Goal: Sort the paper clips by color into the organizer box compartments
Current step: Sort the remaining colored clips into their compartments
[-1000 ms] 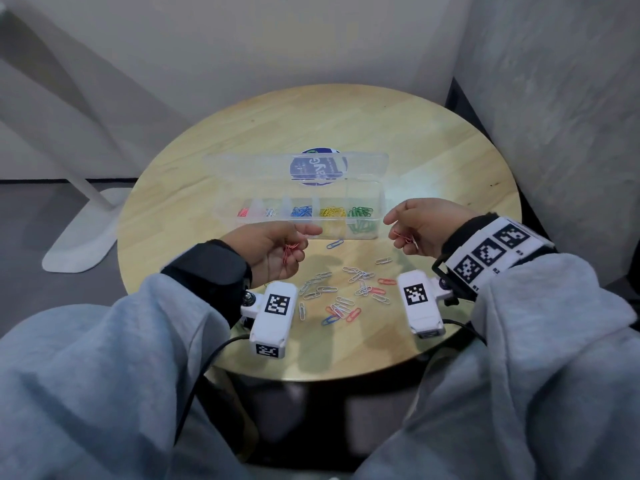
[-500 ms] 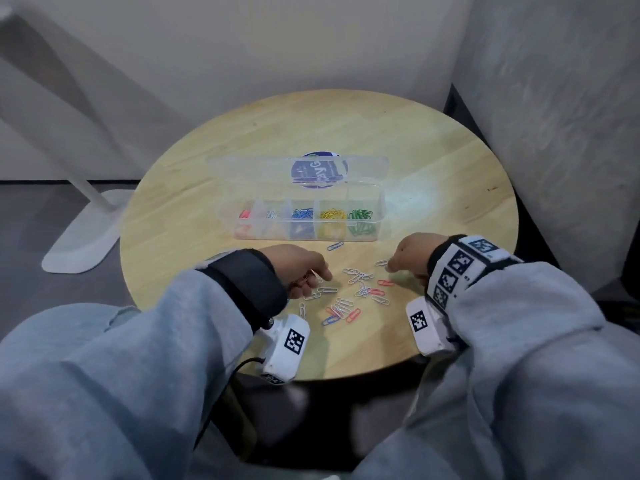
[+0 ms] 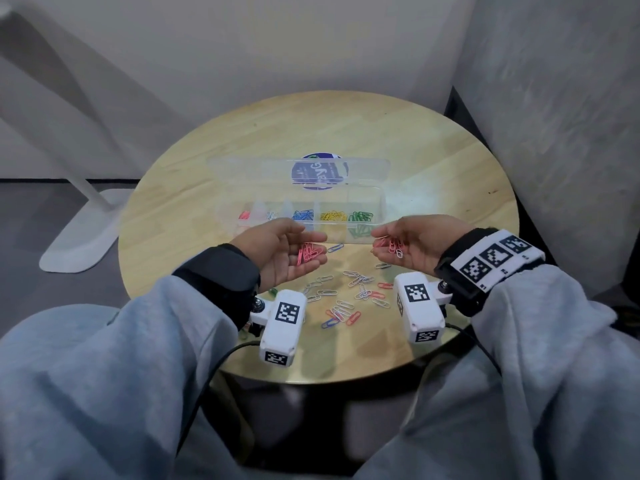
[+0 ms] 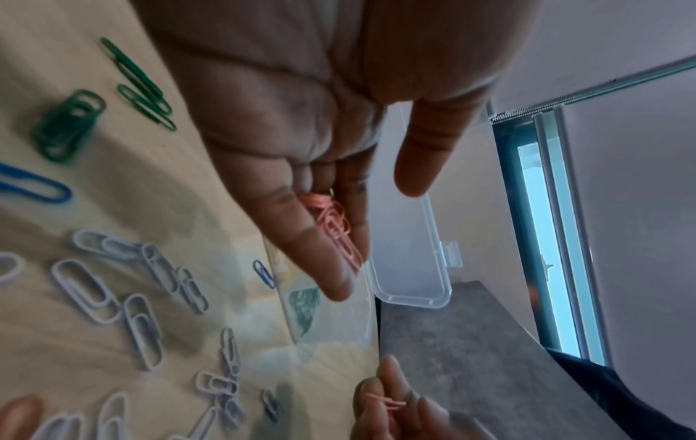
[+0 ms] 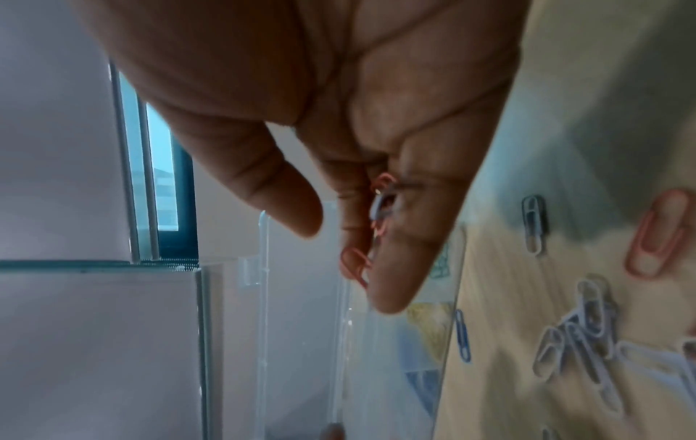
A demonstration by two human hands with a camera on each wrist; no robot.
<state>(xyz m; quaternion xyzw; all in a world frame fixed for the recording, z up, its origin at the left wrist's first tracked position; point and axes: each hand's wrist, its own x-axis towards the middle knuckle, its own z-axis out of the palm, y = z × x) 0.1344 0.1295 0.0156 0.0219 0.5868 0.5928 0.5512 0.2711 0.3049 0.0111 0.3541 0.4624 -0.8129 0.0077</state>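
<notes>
A clear organizer box (image 3: pixel 378 216) stands mid-table with its lid (image 3: pixel 242 174) open behind; its compartments hold pink, white, blue, yellow and green clips. My left hand (image 3: pixel 318 250) hovers just in front of it, fingers cupped round a bunch of pink paper clips (image 3: pixel 308 253), seen closer as pink paper clips (image 4: pixel 335 226) in the left hand (image 4: pixel 373 241). My right hand (image 3: pixel 379 245) faces it, fingers curled round more pink clips (image 3: pixel 393 244) and one white clip (image 5: pixel 378 205). Loose white, pink and blue clips (image 3: pixel 346 296) lie below both hands.
The round wooden table (image 3: pixel 433 161) has a grey wall close on the right. One blue clip (image 3: pixel 334 248) lies against the box front, and a green clip (image 3: pixel 273 291) by my left wrist. A white stand base (image 3: pixel 79 237) sits on the floor to the left.
Half a second ago both hands were down on the loose pile. They have since risen toward the box and turned inward, each with pink clips in it.
</notes>
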